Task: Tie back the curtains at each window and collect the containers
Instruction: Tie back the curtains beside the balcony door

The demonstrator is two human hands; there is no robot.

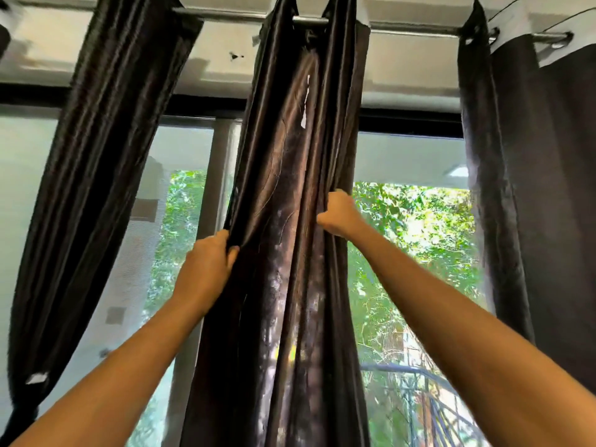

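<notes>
The dark brown, glossy satin curtain panel [290, 162] is held at both edges. Its left edge is pinched between the thumb and curled fingers of the left hand [206, 269], and its right edge is clenched in the fist of the right hand [338, 214], which is set higher. Between the two grips the cloth is bunched into long vertical folds. Above them it is hung from the grey metal curtain rod [412, 29]; below them it falls out of view.

The fabric is judged to be light, limp and slippery, so folds are likely to slide out of a loose hold. A full wrap round the gathered bundle, at or just below the present grips, is advised before any tie is applied. Pale slits, possibly tears, are seen well above the grips, so hard tugging is best avoided.

No tie-back and no containers are seen. Left of the left-hand grip a second dark satin panel [96, 156] is hung, and right of the right-hand grip a matte dark panel [532, 204].
</notes>
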